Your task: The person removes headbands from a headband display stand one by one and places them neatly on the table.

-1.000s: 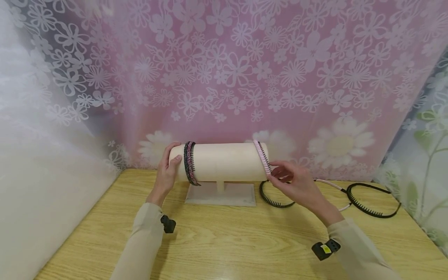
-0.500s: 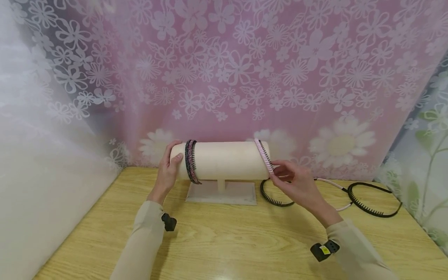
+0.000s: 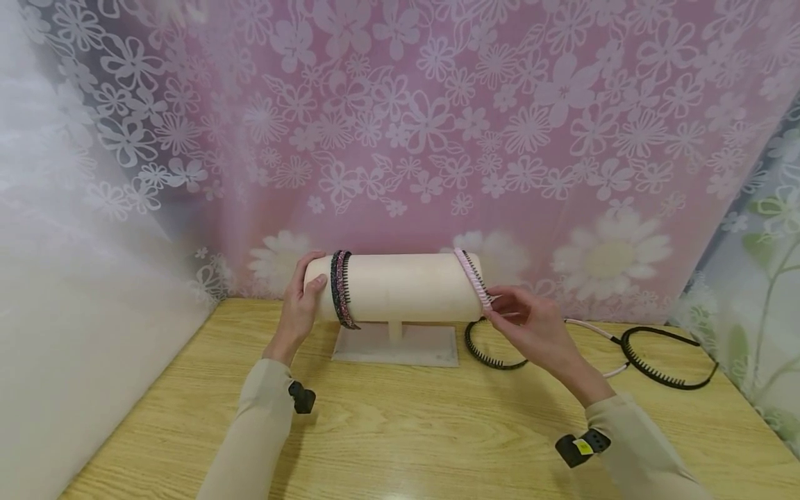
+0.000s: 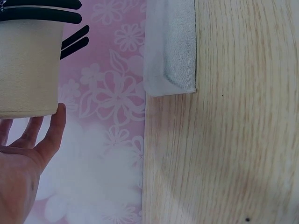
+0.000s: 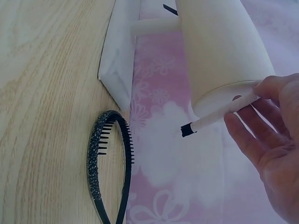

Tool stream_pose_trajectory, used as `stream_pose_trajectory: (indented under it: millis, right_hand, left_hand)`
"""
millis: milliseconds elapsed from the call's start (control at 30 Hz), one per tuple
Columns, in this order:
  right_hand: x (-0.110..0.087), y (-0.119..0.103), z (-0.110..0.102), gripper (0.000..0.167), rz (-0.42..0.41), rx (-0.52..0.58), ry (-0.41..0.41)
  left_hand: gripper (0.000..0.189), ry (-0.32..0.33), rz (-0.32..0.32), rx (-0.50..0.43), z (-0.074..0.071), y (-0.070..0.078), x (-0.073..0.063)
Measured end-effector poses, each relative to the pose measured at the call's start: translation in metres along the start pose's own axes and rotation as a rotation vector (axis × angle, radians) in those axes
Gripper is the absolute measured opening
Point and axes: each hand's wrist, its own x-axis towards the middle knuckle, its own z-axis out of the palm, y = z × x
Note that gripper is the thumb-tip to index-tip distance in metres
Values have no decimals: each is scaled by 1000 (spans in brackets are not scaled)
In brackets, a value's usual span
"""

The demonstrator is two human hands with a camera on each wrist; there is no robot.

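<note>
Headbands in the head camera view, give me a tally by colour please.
Pale pink: 2 (pinched headband in the right hand; partly hidden headband on the table)
Black or dark: 3 (dark headband on the display stand; headband nearest the base; far-right headband)
Pink glitter: 1 (sparkly headband beside the dark one)
Total: 6

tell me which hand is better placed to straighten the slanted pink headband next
Probably the right hand: it pinches the pink headband near one end of the cream roll, while the left hand grips the opposite end.
</note>
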Motion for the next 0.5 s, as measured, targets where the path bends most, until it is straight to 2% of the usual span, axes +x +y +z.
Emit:
stream_pose_trajectory:
  millis: [267,500]
  right_hand:
    - [0,0,-3,31,67,-2,-7]
    - [-2,2,-9,30,91,-12,1]
  left_hand:
    - [50,2,0,3,0,1,-1]
    - [48,0,-12,1,0,3,-2]
